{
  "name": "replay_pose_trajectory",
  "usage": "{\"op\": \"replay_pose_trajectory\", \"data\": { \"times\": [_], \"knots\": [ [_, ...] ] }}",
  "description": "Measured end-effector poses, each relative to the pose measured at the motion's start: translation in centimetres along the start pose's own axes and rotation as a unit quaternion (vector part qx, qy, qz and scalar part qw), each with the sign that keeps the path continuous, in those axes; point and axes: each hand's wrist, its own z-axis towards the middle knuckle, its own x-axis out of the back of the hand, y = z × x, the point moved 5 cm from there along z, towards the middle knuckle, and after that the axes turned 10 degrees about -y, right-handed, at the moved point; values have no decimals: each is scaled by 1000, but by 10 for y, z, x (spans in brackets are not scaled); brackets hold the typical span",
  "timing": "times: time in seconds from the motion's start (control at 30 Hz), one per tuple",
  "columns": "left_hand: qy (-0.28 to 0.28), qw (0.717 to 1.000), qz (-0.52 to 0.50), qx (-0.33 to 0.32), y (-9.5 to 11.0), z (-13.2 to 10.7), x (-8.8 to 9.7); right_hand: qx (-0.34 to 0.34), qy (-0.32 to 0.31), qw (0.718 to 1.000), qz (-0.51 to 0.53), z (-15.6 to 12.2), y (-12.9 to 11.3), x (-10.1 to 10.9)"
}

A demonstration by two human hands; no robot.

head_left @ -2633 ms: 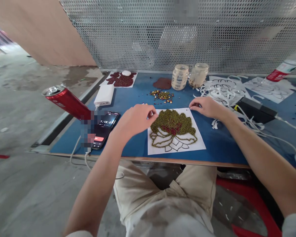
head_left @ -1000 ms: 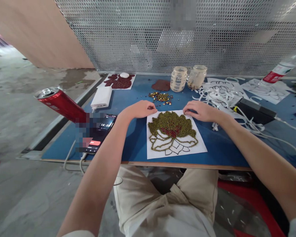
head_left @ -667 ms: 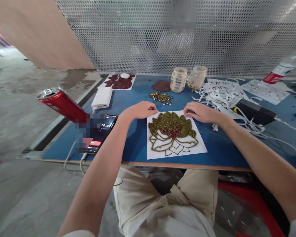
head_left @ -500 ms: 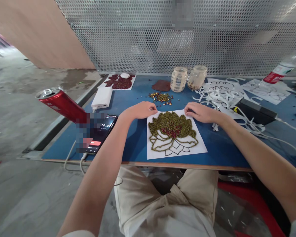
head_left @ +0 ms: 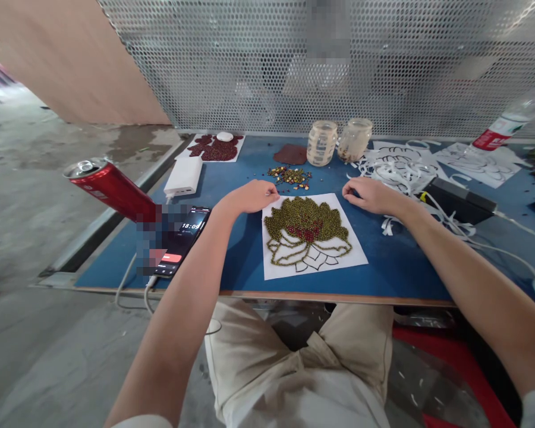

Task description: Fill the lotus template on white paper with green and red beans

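The paper sheet (head_left: 274, 270) with its bean lotus lies flat on the blue table (head_left: 396, 261), nearer than both sets of fingertips. The left hand (head_left: 249, 197) curls its fingers onto the sheet's far left corner. The right hand (head_left: 372, 197) rests bent fingers just beside the far right corner. Whether either pinches anything cannot be told. Beyond the fingertips lie a mixed bean pile (head_left: 289, 175) and two glass jars (head_left: 321, 143).

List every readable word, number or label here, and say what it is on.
"18:0", last digit unclear: timer on the black smartphone screen.
Red drink can: print too blurred to read.
Clear plastic bottle's red label: too small to read.
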Motion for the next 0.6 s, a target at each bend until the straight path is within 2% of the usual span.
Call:
{"op": "replay_pose_trajectory", "data": {
  "times": [0.1, 0.3, 0.6],
  "knots": [
    [8, 1000, -4, -1, 0, 0, 0, -3, -3, 1000, -2, 0, 1, 0],
    [8, 1000, -6, -8, 1, 1, -1, -13, 4, 998, 56, -1, 3, 1],
    [2, 1000, -8, -3, 0, 2, -1, -25, 9, 999, 45, -1, 4, 1]
  ]
}}
